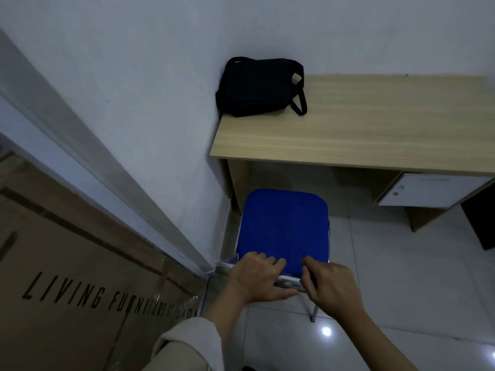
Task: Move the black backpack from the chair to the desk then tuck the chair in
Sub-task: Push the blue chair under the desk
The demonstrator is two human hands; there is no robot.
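Observation:
The black backpack (259, 87) lies on the far left corner of the wooden desk (375, 129), against the wall. A chair with a blue seat (284, 226) stands on the floor in front of the desk's opening, its front edge just short of the desk. Both of my hands grip the chair's near edge, the top of its metal-framed back. My left hand (257, 277) curls over it with fingers on the blue padding. My right hand (329, 285) holds it beside the left.
A white wall runs along the left of the desk and chair. A large cardboard box (80, 290) with printed letters fills the lower left. A white drawer unit (434, 191) hangs under the desk's right side. The floor is glossy white tile.

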